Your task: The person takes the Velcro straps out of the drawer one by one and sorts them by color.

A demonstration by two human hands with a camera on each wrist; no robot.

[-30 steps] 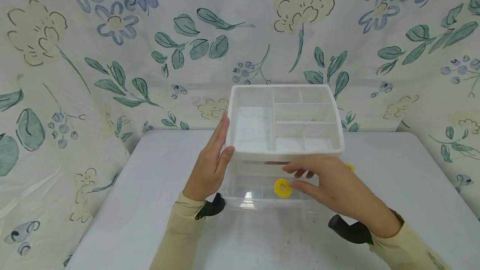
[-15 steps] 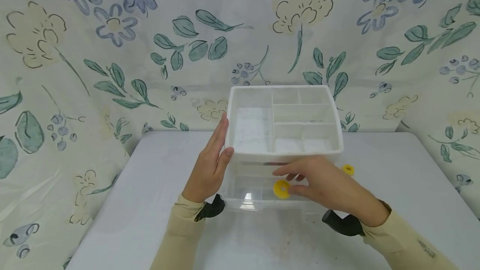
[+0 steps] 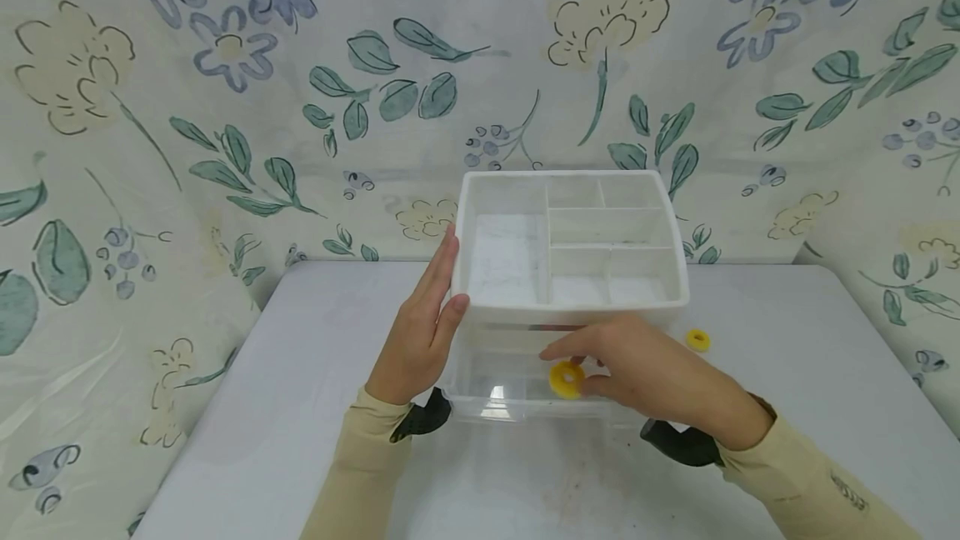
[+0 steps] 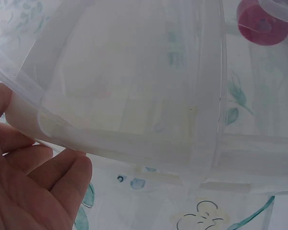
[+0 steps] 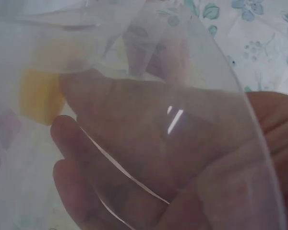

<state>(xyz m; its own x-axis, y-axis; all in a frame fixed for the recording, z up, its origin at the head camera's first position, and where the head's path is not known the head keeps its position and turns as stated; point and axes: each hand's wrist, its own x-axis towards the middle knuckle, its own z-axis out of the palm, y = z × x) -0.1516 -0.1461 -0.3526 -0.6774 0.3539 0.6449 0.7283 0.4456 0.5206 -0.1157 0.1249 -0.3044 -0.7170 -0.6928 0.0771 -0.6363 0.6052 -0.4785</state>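
Note:
A white organizer box (image 3: 573, 307) stands on the table, its upper tray divided into compartments. Below it, a clear drawer (image 3: 498, 407) is pulled out toward me. My left hand (image 3: 416, 327) rests flat along the box's left side, thumb at the front corner. Inside the drawer, my right hand (image 3: 645, 369) has its thumb at the right edge of a thick yellow ring (image 3: 558, 382) and curled fingers at its top. Through the clear plastic, the right wrist view shows this ring (image 5: 38, 98) against a fingertip. Part of the grip is hidden.
A second yellow ring (image 3: 698, 341) lies on the white table (image 3: 787, 373), right of the box. In the left wrist view, a dark pink ring (image 4: 271, 36) shows through clear plastic. A floral cloth (image 3: 525, 40) hangs behind the table.
My right hand has moved slightly left, its fingers reaching farther over the yellow ring. The second ring on the table has come into fuller view. My left hand has stayed put.

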